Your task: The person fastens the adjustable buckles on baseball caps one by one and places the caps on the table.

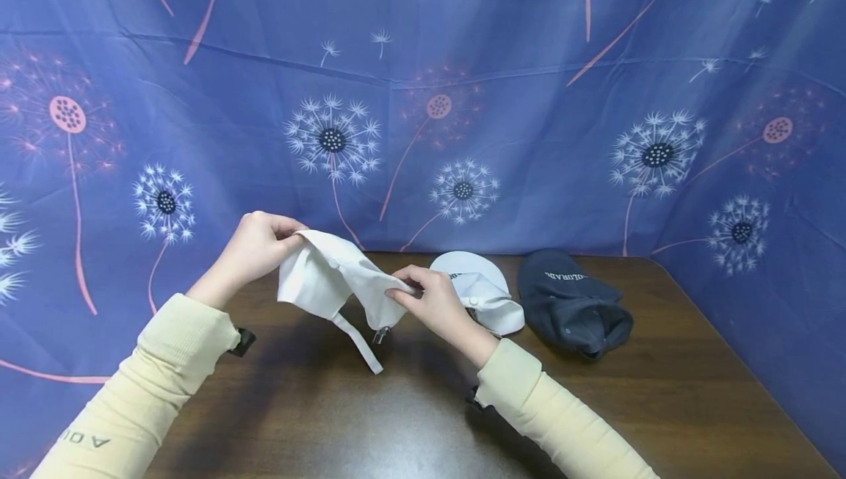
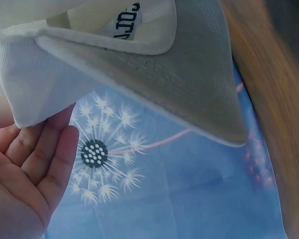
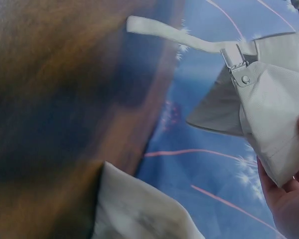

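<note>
Held white cap [image 1: 346, 266]: raised off the wooden table [image 1: 396, 420], slung between 2 hands. Its strap [image 1: 359, 343] hangs loose below, metal buckle [image 1: 381, 335] beside it, strap end free. Left wrist view: stiff brim [image 2: 199, 89] tilted, dark lettering [image 2: 125, 21] partly legible.

Left hand [image 1: 254, 247]: at the cap's left edge, palm turned inward; thumb and fingers pinch the fabric. Forearm rises toward the cap from lower left.

Right hand [image 1: 439, 303]: at the cap's right edge, slightly lower than the left; thumb in front, fingers behind, also pinching. Forearm reaches the cap from lower right. Both sleeves [image 1: 178, 339] pale yellow, ending at the wrists.

Right of the held cap: 2nd white cap [image 1: 492, 303] on the table, partly hidden by the right hand. Further right, just beside that: navy cap [image 1: 575, 306], lettering on its front, partly legible. Behind the held cap: blue cloth [image 1: 529, 134] with dandelion print.
</note>
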### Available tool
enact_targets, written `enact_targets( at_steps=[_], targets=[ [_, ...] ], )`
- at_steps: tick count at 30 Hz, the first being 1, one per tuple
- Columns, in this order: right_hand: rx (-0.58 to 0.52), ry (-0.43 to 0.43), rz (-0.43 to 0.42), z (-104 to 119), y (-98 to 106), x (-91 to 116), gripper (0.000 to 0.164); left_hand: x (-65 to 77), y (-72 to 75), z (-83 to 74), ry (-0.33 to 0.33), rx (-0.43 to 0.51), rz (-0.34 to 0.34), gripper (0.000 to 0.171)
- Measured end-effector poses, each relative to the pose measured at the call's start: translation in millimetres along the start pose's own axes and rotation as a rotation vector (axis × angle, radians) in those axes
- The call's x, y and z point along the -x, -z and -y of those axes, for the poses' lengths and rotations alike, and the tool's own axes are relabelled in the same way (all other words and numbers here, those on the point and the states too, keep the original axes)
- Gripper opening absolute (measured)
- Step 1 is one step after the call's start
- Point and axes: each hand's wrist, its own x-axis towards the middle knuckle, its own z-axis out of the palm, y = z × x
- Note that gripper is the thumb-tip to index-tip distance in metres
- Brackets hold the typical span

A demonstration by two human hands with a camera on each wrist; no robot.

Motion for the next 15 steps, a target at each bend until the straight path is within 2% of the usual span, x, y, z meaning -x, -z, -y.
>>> enact_targets(
  at_steps=[3, 6, 15],
  targets=[
    [0.016, 0.030, -0.008, 3.4, 12.1, -1.0, 0.012, 1.3, 0.8, -5.9, 0.015, 0.035, 0.017, 0.016],
    [0.011, 0.023, -0.004, 6.4, 24.9, -1.8, 0.010, 2.5, 0.8, -11.9, 0.029, 0.062, 0.033, 0.016],
    [-0.003, -0.107, 0.011, 14.6, 62.1, -4.0, 0.011, 6.7, -2.6, -27.1, 0.018, 0.100, 0.065, 0.013]
  ],
)
